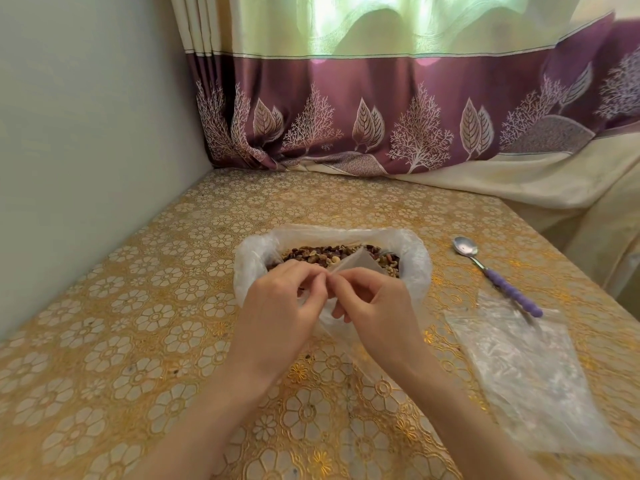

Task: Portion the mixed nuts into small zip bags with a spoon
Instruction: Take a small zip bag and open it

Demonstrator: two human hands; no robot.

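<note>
Where both hands (332,299) pinch it, zip bag (349,263) mouth hidden.

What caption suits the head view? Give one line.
Both hands pinch a zip bag over the nuts; spoon lies aside.

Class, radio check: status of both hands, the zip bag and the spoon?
Left hand and right hand pinch small zip bag over nuts. Spoon idle on table, right. Nothing in the way.
</note>
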